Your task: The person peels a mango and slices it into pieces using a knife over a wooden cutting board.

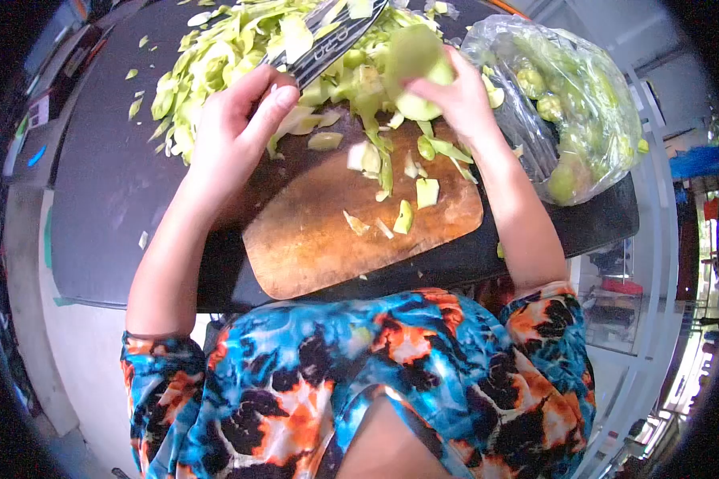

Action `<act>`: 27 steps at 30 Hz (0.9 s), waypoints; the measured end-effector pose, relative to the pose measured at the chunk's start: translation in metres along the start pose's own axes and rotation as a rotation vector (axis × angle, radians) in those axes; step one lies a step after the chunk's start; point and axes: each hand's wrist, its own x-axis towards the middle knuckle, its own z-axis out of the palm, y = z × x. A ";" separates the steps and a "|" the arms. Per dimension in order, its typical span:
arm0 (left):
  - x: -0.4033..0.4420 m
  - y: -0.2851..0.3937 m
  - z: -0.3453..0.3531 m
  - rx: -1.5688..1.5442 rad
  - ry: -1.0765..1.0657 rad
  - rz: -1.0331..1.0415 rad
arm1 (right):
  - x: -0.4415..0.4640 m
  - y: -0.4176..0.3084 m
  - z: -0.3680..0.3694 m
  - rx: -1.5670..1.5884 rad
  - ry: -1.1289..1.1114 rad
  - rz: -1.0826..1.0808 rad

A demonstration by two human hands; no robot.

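Observation:
My left hand is closed around the handle of a knife, whose dark blade with pale markings points up and to the right over the pile. Some light green slices cling to the blade. My right hand grips a pale green vegetable, smeared by motion; I cannot tell whether it is one piece or two. Both hands are above the far part of a wooden cutting board. Behind and between them spreads a heap of green slices. Small cut pieces and peel scraps lie on the board.
A clear plastic bag with several green vegetables sits at the right of the dark table. Loose scraps are scattered on the table's left side. The table's near edge runs just in front of my body.

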 end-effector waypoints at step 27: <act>-0.028 0.047 0.062 0.368 -0.344 0.671 | -0.055 -0.041 0.010 1.706 -0.100 0.320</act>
